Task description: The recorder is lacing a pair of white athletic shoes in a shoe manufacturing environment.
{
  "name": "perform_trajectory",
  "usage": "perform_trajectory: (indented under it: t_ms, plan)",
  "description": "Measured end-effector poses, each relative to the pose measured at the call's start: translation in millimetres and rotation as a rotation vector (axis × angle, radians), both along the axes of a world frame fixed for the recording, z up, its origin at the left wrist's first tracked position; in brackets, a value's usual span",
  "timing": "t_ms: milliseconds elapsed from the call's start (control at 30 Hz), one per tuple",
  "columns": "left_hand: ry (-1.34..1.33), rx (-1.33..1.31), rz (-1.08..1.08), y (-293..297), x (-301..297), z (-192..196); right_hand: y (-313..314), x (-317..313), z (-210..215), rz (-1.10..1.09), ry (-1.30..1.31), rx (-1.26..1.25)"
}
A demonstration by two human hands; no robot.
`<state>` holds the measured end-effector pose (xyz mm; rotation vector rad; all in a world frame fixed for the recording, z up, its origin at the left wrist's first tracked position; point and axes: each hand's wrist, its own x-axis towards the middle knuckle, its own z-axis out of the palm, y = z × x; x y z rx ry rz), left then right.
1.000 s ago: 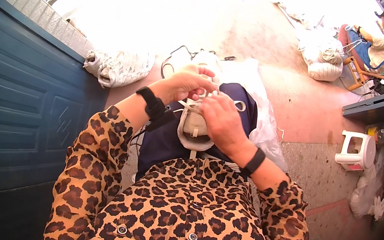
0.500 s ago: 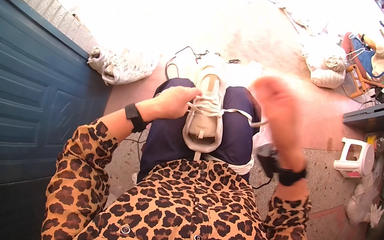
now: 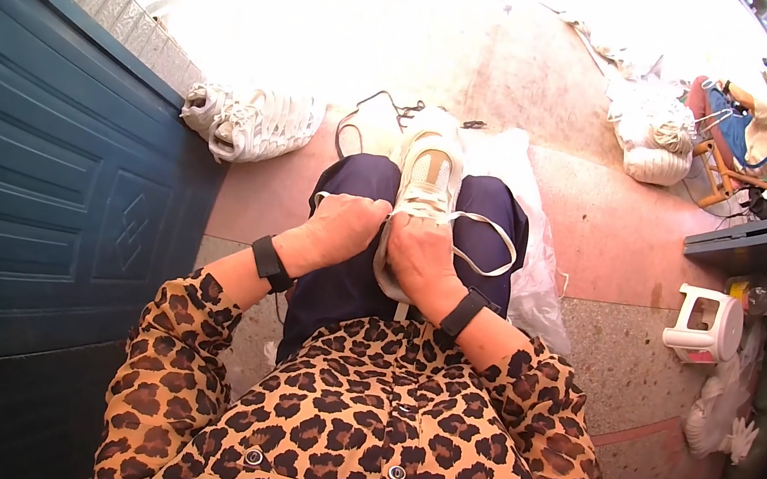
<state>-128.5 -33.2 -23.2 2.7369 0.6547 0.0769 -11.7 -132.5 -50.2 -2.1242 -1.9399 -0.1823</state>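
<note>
**White shoe held on the lap, lace in both hands**

White and mesh-topped, the shoe (image 3: 426,186) lay lengthwise on the person's lap, toe pointing away, resting between the knees on dark blue trousers (image 3: 354,235). Both hands met at its near end. The left hand (image 3: 336,232) sat just left of the shoe, its fingers curled shut around one end of the lace (image 3: 490,242), which ran off to the left over the thigh. The right hand (image 3: 422,254) lay on the shoe's heel part, knuckles up, fingers folded down onto the shoe and the lace; exactly how they pinched it was hidden beneath the hand. From there the lace made a wide loop to the right across the trouser leg and came back to the shoe's eyelets.

Each wrist wore a black band, and leopard-print sleeves (image 3: 181,358) covered the forearms. A white bag (image 3: 531,264) lay under the right knee. On the reddish floor, left of the knees, a heap of white shoes (image 3: 246,120) rested against a blue door (image 3: 58,185). A black cord (image 3: 374,111) lay beyond the shoe's toe. At right stood a small white stool (image 3: 705,329), and farther off another person (image 3: 757,130) sat beside filled white sacks (image 3: 655,133).
</note>
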Motion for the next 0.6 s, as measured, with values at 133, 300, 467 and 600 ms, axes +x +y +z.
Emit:
perform_trajectory:
  t_ms: [133, 300, 467, 600]
  plan:
    - [0.057, 0.009, 0.149, -3, 5, 13, 7, 32, 36, 0.371, 0.327, 0.004]
    - [-0.026, -0.108, 0.21, 6, 13, 12, -10, 87, 236, 0.745, 2.094, 0.213]
    - [0.04, -0.658, -0.048, 26, 55, 65, -32, 114, 303, 0.997, 2.114, 0.065]
    - [-0.028, -0.96, -0.358, 25, 61, 63, 11, 101, 280, 1.077, 1.979, -0.059]
